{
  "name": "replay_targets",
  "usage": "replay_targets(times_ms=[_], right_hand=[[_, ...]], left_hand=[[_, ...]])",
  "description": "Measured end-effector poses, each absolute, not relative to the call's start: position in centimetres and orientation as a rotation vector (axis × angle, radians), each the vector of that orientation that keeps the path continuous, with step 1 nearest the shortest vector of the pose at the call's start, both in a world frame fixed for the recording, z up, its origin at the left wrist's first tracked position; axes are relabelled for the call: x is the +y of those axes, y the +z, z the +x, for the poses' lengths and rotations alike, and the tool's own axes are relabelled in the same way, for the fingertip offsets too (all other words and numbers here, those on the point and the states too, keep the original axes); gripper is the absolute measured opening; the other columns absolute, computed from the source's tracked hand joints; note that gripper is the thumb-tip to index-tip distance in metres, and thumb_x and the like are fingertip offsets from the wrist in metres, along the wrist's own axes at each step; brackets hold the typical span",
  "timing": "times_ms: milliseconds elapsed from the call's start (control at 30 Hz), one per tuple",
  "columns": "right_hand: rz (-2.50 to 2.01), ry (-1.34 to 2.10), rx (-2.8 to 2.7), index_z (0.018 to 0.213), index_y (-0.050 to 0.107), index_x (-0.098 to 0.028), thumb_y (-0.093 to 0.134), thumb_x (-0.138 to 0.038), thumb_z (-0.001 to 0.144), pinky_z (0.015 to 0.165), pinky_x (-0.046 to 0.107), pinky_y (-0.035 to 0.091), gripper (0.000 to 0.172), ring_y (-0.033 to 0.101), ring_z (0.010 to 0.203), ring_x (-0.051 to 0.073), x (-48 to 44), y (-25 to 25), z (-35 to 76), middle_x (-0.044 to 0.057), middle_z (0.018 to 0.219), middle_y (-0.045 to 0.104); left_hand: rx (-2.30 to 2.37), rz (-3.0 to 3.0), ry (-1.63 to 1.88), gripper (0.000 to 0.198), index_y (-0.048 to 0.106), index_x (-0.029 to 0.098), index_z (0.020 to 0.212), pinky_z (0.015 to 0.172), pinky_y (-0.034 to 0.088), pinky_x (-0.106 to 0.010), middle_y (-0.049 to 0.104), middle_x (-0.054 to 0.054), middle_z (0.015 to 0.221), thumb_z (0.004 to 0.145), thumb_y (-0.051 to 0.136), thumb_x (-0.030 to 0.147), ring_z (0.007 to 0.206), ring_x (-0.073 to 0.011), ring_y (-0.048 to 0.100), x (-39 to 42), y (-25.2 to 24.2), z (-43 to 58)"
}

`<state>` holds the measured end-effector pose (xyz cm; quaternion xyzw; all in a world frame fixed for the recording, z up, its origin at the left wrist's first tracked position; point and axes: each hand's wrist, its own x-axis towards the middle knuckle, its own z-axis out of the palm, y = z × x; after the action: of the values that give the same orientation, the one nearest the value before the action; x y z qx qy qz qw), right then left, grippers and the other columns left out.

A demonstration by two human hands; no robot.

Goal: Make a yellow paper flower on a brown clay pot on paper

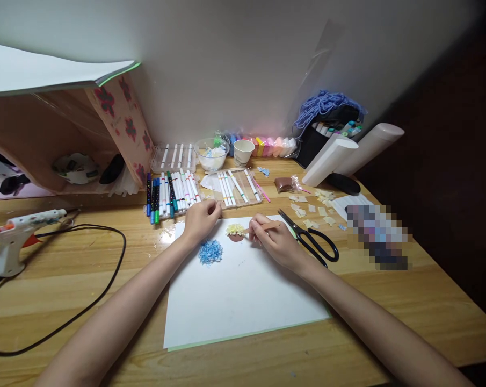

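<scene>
My right hand (274,239) is closed around a thin, light-brown wooden stick (272,226). The stick's tip reaches the edge of a small brown clay-like disc (237,238), whose upper part is covered with pale yellow petal-like bits (235,229). My left hand (202,219) rests at the top left of the white paper (243,290), fingers curled together; whether anything is between them is hidden. Below it on the paper sits a round cluster of blue shredded bits (210,251). Black-handled scissors (309,236) lie just right of my right hand.
Markers (182,191) in clear trays line the back, beside a clear bowl (211,156) and paper cup (244,152). Yellowish paper scraps (312,208) lie at the right. A glue gun (15,236) with a looping black cord is on the left. White bottles (331,161) lean back right.
</scene>
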<state>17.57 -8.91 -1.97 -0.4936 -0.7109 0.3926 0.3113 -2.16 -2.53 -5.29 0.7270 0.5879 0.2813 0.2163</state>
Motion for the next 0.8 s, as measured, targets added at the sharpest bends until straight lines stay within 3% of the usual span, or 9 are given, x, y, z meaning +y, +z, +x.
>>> replay_targets(times_ms=[800], right_hand=[[-1.212,0.798,-2.048,0.064,0.050,-0.019,0.033,-0.029,0.095,0.064,0.026,0.037,0.036,0.053,0.066,0.013,-9.01,-2.45,17.51,0.000,0.069,0.053]], left_hand=[[1.600,2.022,0.813,0.037,0.060,0.018,0.061,0.060,0.034,-0.024,0.066,-0.003,0.066,0.086,0.039,0.036,0.063,-0.0147,0.056,-2.50,-5.36,-2.19]])
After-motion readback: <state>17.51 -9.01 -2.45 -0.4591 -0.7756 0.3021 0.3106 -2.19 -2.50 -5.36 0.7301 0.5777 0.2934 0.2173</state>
